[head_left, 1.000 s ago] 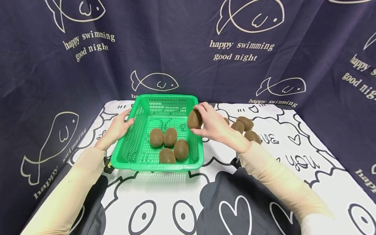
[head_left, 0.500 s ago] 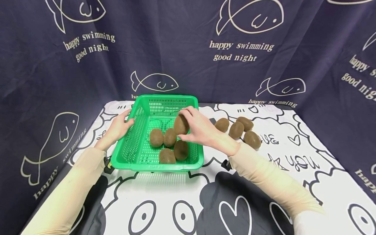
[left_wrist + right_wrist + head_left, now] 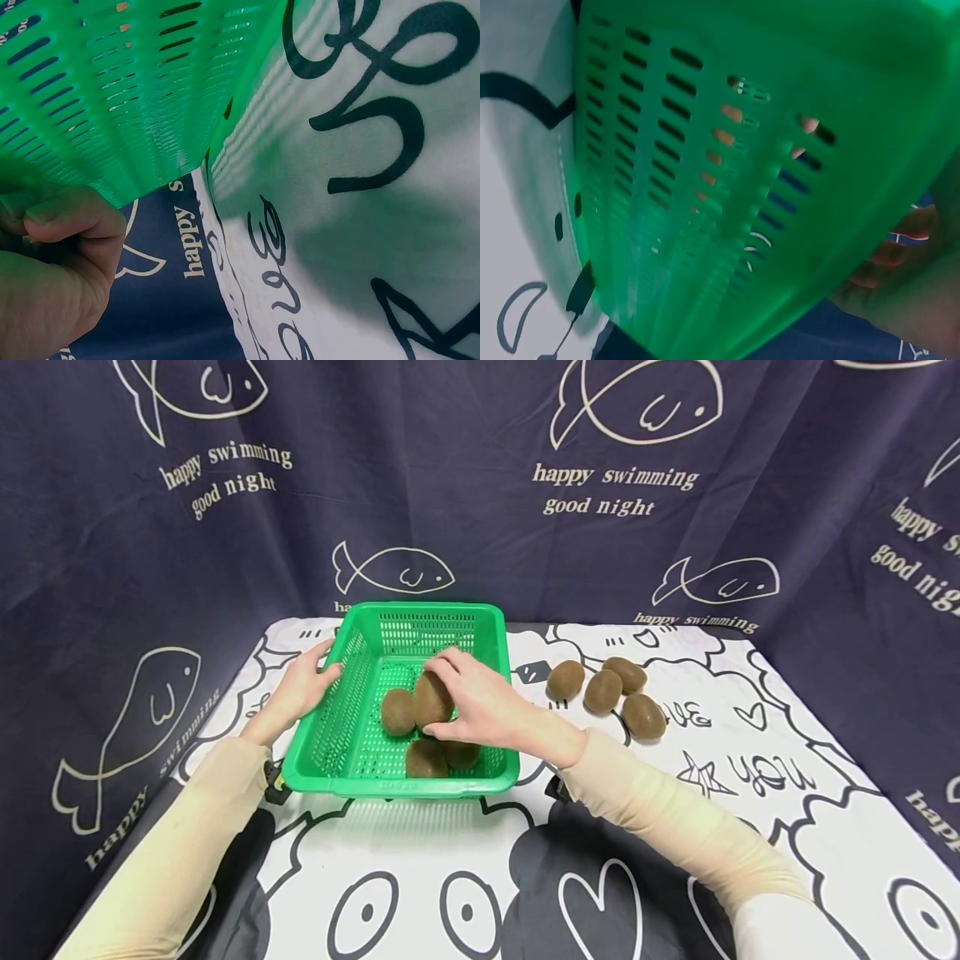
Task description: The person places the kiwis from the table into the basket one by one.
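A green plastic basket point(image 3: 401, 787) stands on the table. My left hand point(image 3: 298, 683) grips its left rim; in the left wrist view that hand point(image 3: 64, 259) has curled fingers beside the slotted wall point(image 3: 142, 97). My right hand point(image 3: 480, 702) reaches over the right side and holds a brown kiwi point(image 3: 432, 700) between fingers and thumb, low inside the basket. Beside the held fruit sits a kiwi point(image 3: 397, 712). Nearer the front lie another kiwi point(image 3: 426, 760) and a kiwi point(image 3: 462, 754) partly covered by my hand. In the right wrist view the basket wall point(image 3: 630, 247) hides most of the grip.
Several loose kiwis point(image 3: 602, 692) lie on the table to the right of the basket. A white cloth point(image 3: 420, 843) with black drawings covers the table. A dark curtain point(image 3: 480, 485) with fish prints hangs behind.
My right hand has carried the kiwi from above the basket's right rim leftward and down among the others, covering one of them. The left hand has stayed at the rim.
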Available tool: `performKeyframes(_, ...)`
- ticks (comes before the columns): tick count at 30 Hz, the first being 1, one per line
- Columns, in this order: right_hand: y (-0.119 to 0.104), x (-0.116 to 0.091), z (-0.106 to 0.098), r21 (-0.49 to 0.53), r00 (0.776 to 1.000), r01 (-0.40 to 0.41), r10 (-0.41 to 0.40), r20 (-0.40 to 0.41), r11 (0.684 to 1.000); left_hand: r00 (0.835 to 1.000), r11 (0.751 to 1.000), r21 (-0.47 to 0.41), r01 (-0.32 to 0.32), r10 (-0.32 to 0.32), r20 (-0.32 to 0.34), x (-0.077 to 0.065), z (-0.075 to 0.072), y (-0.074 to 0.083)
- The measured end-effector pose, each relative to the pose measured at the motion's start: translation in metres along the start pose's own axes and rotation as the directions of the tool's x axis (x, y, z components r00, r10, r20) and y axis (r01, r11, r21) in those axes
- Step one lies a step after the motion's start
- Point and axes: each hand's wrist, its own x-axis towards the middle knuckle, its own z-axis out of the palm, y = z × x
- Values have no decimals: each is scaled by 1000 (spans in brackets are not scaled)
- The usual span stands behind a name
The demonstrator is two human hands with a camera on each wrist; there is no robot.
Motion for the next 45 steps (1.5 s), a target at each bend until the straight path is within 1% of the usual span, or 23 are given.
performKeyframes(10, -13, 1, 6, 26, 996, 11, -13, 93, 1000, 1000, 1000, 7, 4, -4, 0, 1, 0, -1)
performKeyframes(16, -18, 0, 8, 45, 993, 22, -27, 118, 999, 1000, 1000, 3, 11, -11, -2, 0, 0, 1)
performKeyframes(21, -18, -1, 6, 58, 994, 36, -42, 105, 998, 1000, 1000, 0, 14, -14, 0, -1, 0, 3)
performKeyframes(26, -12, -1, -5, 68, 999, 14, -17, 41, 998, 1000, 1000, 0, 10, -10, 6, -2, 0, 4)
performKeyframes(30, 3, -5, -13, 60, 999, -29, 31, -21, 998, 1000, 1000, 0, 12, -12, 13, -2, -1, 4)
performKeyframes(33, 20, -10, -18, 45, 995, -69, 72, -73, 997, 1000, 1000, -1, 18, -18, 16, -1, -1, 3)
performKeyframes(35, 35, -14, -19, 13, 987, -107, 108, -115, 994, 1000, 1000, 1, 18, -18, 13, -1, -1, 3)
performKeyframes(38, 59, -22, -20, -56, 965, -198, 184, -187, 979, 1000, 1000, 5, 13, -13, 8, 0, -1, 3)
performKeyframes(40, 75, -29, -20, -94, 944, -271, 245, -221, 958, 1000, 1000, 10, 10, -10, 5, 0, -1, 2)
performKeyframes(42, 90, -35, -20, -108, 925, -334, 304, -229, 936, 1000, 1000, 10, 10, -11, 6, -1, -1, 2)
performKeyframes(45, 109, -46, -20, -104, 902, -409, 384, -198, 907, 1000, 1000, 13, 12, -12, 11, -1, -1, 3)
